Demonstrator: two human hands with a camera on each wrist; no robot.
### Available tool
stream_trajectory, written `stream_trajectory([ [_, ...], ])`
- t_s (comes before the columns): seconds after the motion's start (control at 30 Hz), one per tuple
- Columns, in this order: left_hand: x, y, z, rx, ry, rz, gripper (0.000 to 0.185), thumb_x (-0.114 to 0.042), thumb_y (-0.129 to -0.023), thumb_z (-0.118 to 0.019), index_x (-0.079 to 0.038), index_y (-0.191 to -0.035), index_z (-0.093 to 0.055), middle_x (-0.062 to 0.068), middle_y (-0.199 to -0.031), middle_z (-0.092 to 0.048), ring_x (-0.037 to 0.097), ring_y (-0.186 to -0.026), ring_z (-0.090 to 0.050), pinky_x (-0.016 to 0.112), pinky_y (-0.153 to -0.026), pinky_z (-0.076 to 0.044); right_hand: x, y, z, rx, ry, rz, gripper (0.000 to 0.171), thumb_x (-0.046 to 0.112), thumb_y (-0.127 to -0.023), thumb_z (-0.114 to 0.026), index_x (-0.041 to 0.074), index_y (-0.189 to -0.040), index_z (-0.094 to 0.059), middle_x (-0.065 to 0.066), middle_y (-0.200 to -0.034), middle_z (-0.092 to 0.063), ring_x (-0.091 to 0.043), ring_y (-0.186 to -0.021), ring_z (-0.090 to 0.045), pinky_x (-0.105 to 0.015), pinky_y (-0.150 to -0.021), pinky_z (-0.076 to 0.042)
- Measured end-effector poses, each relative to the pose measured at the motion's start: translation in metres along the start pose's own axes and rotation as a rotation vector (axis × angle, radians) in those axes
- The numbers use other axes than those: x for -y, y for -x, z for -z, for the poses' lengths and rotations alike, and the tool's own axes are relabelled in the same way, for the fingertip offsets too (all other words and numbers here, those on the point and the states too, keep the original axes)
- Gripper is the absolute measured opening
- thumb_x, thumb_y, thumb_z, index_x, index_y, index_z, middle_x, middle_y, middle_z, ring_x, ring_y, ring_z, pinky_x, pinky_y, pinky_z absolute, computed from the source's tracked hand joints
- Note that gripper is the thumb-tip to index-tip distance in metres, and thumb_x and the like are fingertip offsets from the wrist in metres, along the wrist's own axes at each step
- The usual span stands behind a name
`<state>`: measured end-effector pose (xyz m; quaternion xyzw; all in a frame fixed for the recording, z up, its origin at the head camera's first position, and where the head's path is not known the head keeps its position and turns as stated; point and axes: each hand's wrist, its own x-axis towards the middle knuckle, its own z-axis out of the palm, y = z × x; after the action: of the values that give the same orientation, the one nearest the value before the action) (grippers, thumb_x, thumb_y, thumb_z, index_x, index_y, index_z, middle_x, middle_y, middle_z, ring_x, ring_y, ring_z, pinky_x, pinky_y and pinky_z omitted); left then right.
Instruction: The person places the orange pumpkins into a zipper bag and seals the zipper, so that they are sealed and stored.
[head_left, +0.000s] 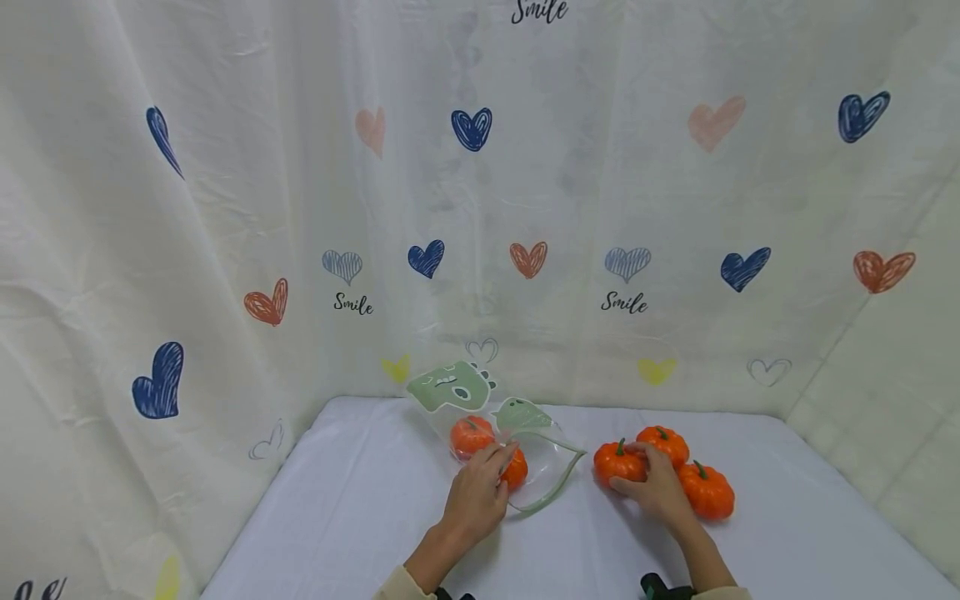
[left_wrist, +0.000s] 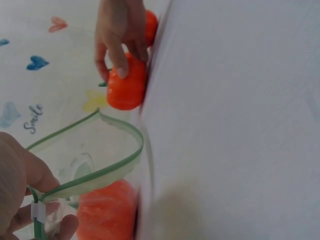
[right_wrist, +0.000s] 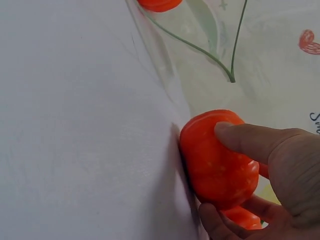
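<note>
A clear zip bag (head_left: pixel 450 388) with green printed shapes and a green-edged mouth lies on its side, its mouth spread toward the right. Inside it are two small orange pumpkins, one farther back (head_left: pixel 470 433) and one nearer the mouth (head_left: pixel 516 469). My left hand (head_left: pixel 477 493) pinches the bag's rim close to the white zip slider (left_wrist: pixel 38 212). To the right of the bag, my right hand (head_left: pixel 660 493) grips another orange pumpkin (head_left: pixel 617 467) by its sides, thumb on the near face. The left wrist view shows its green stem (left_wrist: pixel 103 84). Part of it is hidden behind fingers.
Two more orange pumpkins, one at the back (head_left: pixel 666 443) and one nearer (head_left: pixel 708 493), sit just behind and right of my right hand. A white cloth covers the table (head_left: pixel 360 500). Behind it hangs a pale curtain (head_left: pixel 570 192) printed with hearts.
</note>
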<state>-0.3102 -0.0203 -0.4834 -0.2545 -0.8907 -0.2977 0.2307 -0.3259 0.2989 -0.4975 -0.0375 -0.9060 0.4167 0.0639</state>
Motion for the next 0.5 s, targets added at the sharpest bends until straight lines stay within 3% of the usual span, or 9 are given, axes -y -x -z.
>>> stream_trajectory([
  [0.5, 0.003, -0.001, 0.003, -0.012, -0.01, -0.004, 0.059, -0.002, -0.086, -0.077, -0.014, -0.142, -0.062, 0.004, -0.13, -0.069, 0.021, -0.116, -0.066, 0.038, -0.099, -0.058, 0.02, 0.008, 0.019, 0.023, -0.055, 0.017, 0.076, 0.034, -0.09, -0.077, 0.008, -0.15, -0.038, -0.023, -0.154, -0.032, -0.047, -0.14, -0.03, -0.074, -0.111, -0.033],
])
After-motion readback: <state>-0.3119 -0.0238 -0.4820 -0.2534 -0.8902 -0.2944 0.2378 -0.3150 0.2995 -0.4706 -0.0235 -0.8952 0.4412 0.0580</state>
